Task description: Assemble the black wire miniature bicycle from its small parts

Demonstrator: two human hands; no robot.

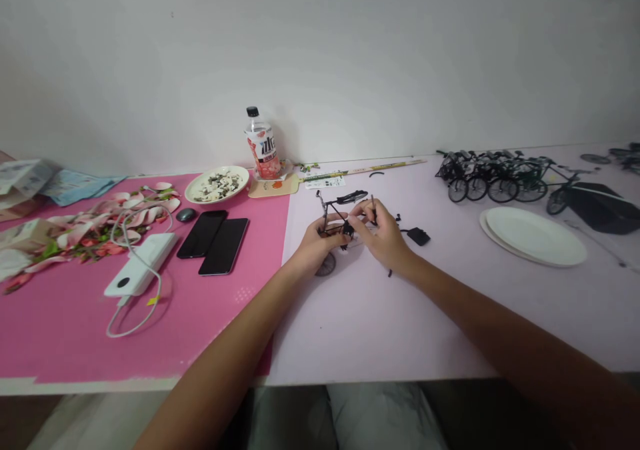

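Note:
A small black model bicycle (326, 209) is held upright near the middle of the table, one spoked wheel showing below my left hand (317, 240). The fingers of that hand are closed round its frame. At the rear part of the model, my right hand (381, 233) pinches a thin dark piece (373, 203) that points upward. Fingers hide much of the frame. Behind the hands lies a black curved part (352, 197), and a small black flat part (419, 237) rests just right of my right hand.
Several assembled model bicycles (503, 180) stand at the right behind white plates (537, 235). A bottle (263, 147) and a bowl (217, 185) are at the back. Two phones (223, 247), a power bank (141, 265) and artificial flowers (105, 227) lie left.

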